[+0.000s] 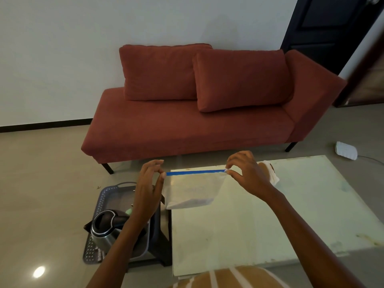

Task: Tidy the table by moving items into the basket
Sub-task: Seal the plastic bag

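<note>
A clear zip bag [192, 189] with a blue seal strip hangs stretched between both hands above the table's far left corner. My left hand [148, 183] pinches the strip's left end, and my right hand [248, 173] pinches its right end. Something pale lies in the bottom of the bag. The grey perforated basket [99, 201] sits on the floor left of the glass table [270, 221], under my left arm. A steel kettle [106, 229] with a black lid lies inside the basket. A folded white cloth [272, 173] rests on the table behind my right hand.
A red sofa [197, 125] with two cushions stands against the wall beyond the table. A white power strip [346, 150] lies on the floor at the right. A dark door [324, 21] is at the top right.
</note>
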`<control>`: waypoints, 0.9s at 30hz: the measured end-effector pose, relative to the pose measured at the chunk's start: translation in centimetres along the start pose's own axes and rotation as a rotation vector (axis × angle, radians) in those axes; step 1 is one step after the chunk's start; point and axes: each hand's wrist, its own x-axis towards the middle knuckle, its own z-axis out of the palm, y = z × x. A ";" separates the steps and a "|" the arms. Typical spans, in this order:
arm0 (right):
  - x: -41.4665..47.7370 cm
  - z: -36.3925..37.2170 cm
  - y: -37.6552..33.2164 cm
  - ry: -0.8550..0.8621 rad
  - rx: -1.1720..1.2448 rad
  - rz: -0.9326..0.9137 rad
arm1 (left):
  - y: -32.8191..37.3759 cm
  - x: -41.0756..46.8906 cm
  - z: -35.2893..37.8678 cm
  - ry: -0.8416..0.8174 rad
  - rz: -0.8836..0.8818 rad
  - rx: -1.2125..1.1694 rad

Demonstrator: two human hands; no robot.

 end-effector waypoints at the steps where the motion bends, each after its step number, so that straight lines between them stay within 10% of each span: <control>1: 0.0 -0.1 -0.1 -0.021 0.074 0.038 | 0.4 0.0 0.0 -0.010 -0.062 -0.083; 9: -0.7 -1.9 -0.8 -0.222 1.131 0.251 | 4.2 2.0 -0.1 0.077 -0.392 -0.722; 27: -2.8 3.1 0.6 -0.433 1.227 0.438 | 0.3 2.3 1.0 0.012 -1.100 -1.407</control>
